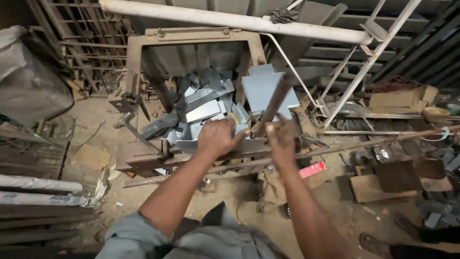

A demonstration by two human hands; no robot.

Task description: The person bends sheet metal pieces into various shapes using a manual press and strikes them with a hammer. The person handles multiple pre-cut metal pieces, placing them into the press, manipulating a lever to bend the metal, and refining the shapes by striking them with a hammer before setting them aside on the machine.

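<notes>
Cluttered workshop floor surrounds you: at frame centre your left hand [216, 136] presses a grey metal piece [242, 144] on the rusty frame [143, 160], your right hand [280, 136] gripping a rusty lever [275, 103], piled offcuts [206, 103] crowding behind.

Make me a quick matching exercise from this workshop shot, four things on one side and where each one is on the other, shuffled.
Things:
1. left hand
2. right hand
3. white pipe
4. red box

Places:
A. on the ground beside the right forearm
B. across the top of the view
C. pressing on a bent grey metal piece
D. gripping a rusty rod

Pairs: 1-C, 2-D, 3-B, 4-A
</notes>
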